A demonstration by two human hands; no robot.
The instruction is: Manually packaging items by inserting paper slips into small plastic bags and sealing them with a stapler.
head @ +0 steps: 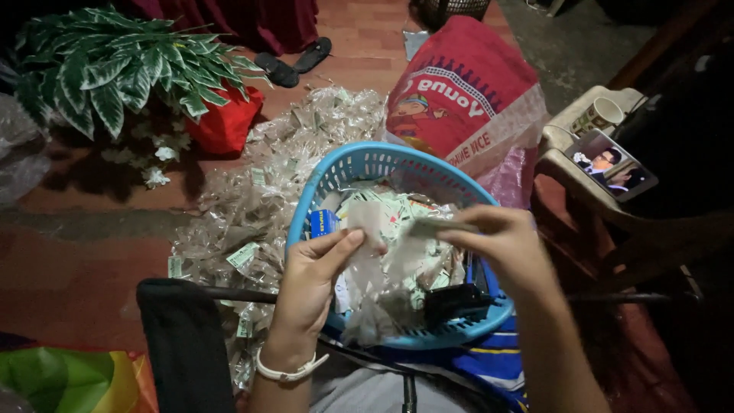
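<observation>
My left hand (312, 277) and my right hand (501, 246) both pinch a small clear plastic packet (382, 252) with a paper card at its top, held over a blue plastic basket (359, 164). The basket rests on my lap and holds several packets and paper cards. A black object (455, 302) lies in its near right corner. A white band circles my left wrist.
A heap of clear packets (267, 191) covers the red floor to the left. A red sack (459, 92) stands behind the basket. A phone (612, 164) and a cup (600, 115) sit on a white chair at right. A green plant (115, 69) stands far left.
</observation>
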